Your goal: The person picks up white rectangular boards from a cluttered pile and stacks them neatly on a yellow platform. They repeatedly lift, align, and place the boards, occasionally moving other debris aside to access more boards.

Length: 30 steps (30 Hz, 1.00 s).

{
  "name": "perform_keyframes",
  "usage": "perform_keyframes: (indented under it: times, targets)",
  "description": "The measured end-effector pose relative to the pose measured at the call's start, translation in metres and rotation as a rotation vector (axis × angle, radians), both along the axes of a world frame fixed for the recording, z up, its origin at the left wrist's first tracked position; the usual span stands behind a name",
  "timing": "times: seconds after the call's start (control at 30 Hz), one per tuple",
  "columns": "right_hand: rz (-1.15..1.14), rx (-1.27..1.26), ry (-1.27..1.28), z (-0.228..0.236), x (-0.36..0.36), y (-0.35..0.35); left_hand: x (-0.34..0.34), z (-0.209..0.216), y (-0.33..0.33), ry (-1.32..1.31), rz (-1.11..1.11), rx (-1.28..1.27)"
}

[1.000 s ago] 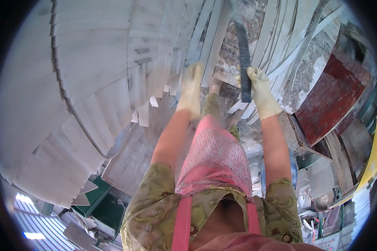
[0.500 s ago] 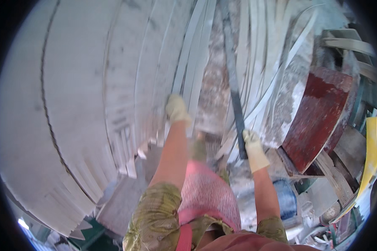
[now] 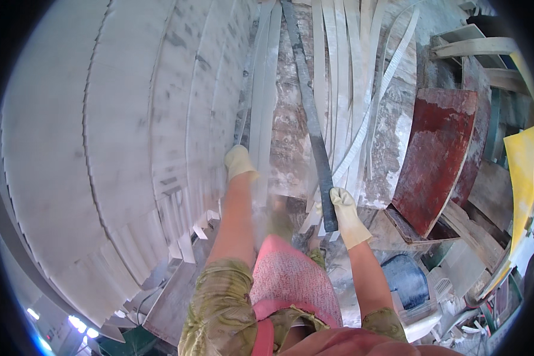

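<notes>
A long, flat dark bar [image 3: 314,133] slants over the worktable, its near end toward me. My right hand [image 3: 344,209], in a cream rubber glove, is closed on the bar's right side close to that end. In a matching glove, my left hand [image 3: 240,163] is rounded like a fist at the edge of the large pale grooved sheets [image 3: 124,130]. Its fingers are turned away, so what they hold is hidden. Long pale strips [image 3: 267,101] run away from me beside the left glove. More loose white strips [image 3: 341,89] lie right of the bar, some crossing each other.
The worn, white-smeared tabletop [image 3: 288,142] shows between the strips. At the right stand a curved dark red board [image 3: 436,157] and a yellow sheet [image 3: 519,166]. A blue tub [image 3: 404,282] is low on the right, near scattered scraps. Cut strip ends [image 3: 184,243] jut out at the left.
The whole view has shifted, so most things sit further left in the picture. My right hand stays on the bar near its end, and my left hand remains by the sheets' edge.
</notes>
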State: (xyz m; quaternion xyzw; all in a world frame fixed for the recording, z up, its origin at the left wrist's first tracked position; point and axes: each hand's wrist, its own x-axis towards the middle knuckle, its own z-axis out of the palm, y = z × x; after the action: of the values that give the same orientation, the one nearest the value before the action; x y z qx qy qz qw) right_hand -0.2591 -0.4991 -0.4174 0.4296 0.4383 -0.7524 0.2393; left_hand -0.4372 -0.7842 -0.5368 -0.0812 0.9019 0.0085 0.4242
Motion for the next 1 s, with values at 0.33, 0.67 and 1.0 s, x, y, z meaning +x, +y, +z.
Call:
perform_keyframes:
  times: [0.33,0.67,1.0]
  targets:
    - [0.338,0.621,0.12,0.044,-0.017,-0.005,0.021,0.15,0.014,0.333,0.257,0.451]
    - [0.068,0.046,0.212,0.145,0.013,0.01,0.173,0.273,0.092,-0.252,0.689,1.361]
    - [0.152,0.164,0.306,0.172,0.078,0.013,0.252,0.33,0.107,-0.11,0.601,1.445]
